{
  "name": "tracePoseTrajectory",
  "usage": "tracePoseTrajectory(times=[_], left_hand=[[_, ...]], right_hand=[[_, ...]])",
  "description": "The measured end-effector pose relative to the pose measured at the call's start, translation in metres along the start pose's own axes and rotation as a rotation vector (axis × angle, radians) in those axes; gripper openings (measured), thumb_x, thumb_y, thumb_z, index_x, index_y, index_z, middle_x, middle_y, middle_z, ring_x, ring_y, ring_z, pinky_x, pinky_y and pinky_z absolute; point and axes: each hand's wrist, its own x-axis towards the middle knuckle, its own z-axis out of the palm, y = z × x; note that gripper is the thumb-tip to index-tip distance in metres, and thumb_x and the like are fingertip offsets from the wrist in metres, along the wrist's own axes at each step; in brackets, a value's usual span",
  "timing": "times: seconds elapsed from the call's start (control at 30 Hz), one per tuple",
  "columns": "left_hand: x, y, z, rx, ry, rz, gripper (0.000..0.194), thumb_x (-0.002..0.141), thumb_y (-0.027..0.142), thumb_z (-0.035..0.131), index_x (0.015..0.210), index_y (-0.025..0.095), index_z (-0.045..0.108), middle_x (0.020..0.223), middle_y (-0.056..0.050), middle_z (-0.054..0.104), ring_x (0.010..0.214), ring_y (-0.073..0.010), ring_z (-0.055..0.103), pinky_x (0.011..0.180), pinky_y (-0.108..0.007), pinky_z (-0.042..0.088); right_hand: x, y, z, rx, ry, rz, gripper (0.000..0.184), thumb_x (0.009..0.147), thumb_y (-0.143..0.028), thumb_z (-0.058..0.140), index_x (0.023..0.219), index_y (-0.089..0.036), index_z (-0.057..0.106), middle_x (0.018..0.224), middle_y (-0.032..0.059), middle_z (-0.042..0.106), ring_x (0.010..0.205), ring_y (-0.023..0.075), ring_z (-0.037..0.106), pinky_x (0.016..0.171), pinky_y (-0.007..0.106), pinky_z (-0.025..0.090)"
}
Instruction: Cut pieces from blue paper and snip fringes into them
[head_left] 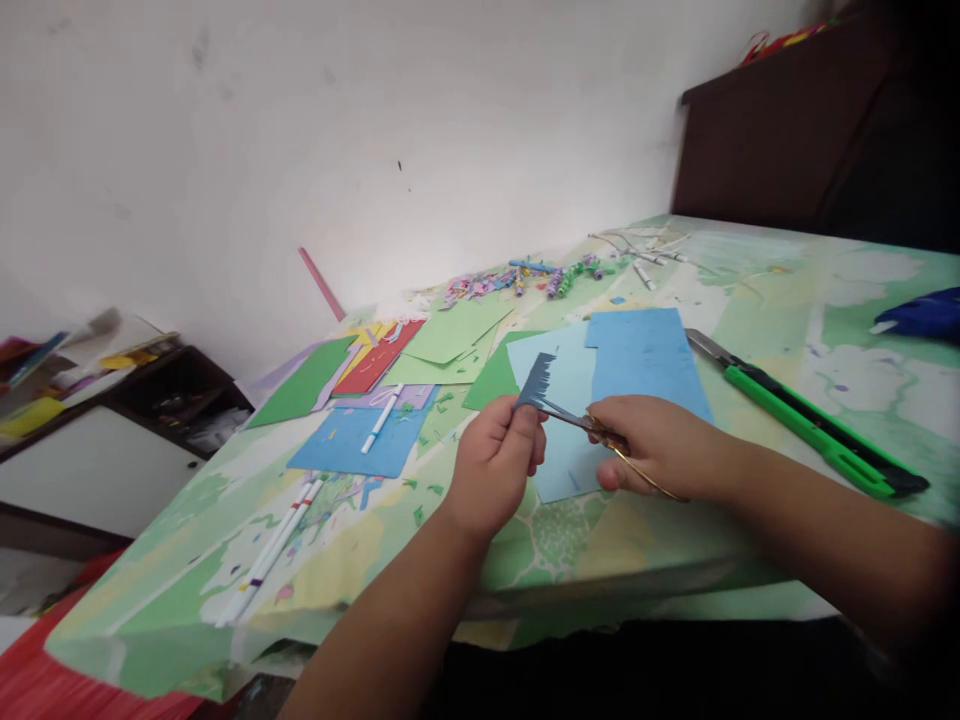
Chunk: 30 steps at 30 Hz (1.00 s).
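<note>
My left hand [495, 462] pinches a small blue paper strip [537, 380] whose upper edge is cut into a fringe. My right hand [651, 445] is closed round small gold-handled scissors [600, 432], and their blades reach left to the strip's lower edge. Both hands hover over a light blue sheet [562, 385] lying on the table, with a darker blue sheet [645, 355] just behind it.
A green utility knife [810, 425] lies to the right. Green, red, yellow and blue papers [390, 365] and white sticks [274, 545] spread on the left of the green patterned table [757, 300]. Paper bits [525, 278] lie by the wall. A blue object [926, 315] sits far right.
</note>
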Motion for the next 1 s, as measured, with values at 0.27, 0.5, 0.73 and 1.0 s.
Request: tracePoseTrajectory(times=[0.27, 0.5, 0.73, 1.0], left_hand=[[0.0009, 0.0027, 0.001, 0.087, -0.049, -0.018, 0.025, 0.084, 0.028, 0.036, 0.063, 0.016, 0.045, 0.046, 0.007, 0.041, 0.043, -0.0053, 0.038, 0.047, -0.019, 0.032], [-0.0009, -0.0005, 0.0002, 0.128, -0.087, -0.03, 0.019, 0.082, 0.027, 0.039, 0.07, 0.017, 0.048, 0.047, 0.007, 0.041, 0.043, -0.0055, 0.036, 0.047, -0.019, 0.031], [-0.0023, 0.0006, -0.0008, 0.166, -0.079, -0.04, 0.019, 0.081, 0.028, 0.039, 0.07, 0.017, 0.05, 0.048, 0.006, 0.041, 0.045, -0.0062, 0.036, 0.047, -0.02, 0.031], [-0.0027, 0.0013, -0.0023, 0.191, -0.08, -0.019, 0.021, 0.08, 0.03, 0.039, 0.072, 0.017, 0.053, 0.047, 0.005, 0.04, 0.044, -0.007, 0.036, 0.046, -0.021, 0.031]], right_hand=[[0.0004, 0.0006, 0.0013, 0.002, -0.043, -0.004, 0.04, 0.069, -0.059, 0.043, 0.064, -0.02, 0.041, 0.062, 0.0011, 0.048, 0.052, 0.0127, 0.039, 0.049, 0.024, 0.026], [0.0003, 0.0016, 0.0025, 0.017, -0.047, -0.003, 0.043, 0.068, -0.061, 0.043, 0.066, -0.019, 0.044, 0.062, 0.0021, 0.05, 0.054, 0.0138, 0.041, 0.05, 0.025, 0.027], [-0.0008, -0.0004, 0.0025, 0.02, -0.033, -0.021, 0.048, 0.069, -0.065, 0.037, 0.065, -0.018, 0.045, 0.061, 0.0022, 0.049, 0.054, 0.0136, 0.041, 0.049, 0.025, 0.028], [-0.0015, -0.0019, 0.0032, 0.102, -0.016, -0.078, 0.058, 0.069, -0.071, 0.028, 0.069, -0.016, 0.049, 0.061, 0.0036, 0.05, 0.055, 0.0151, 0.043, 0.05, 0.026, 0.028]])
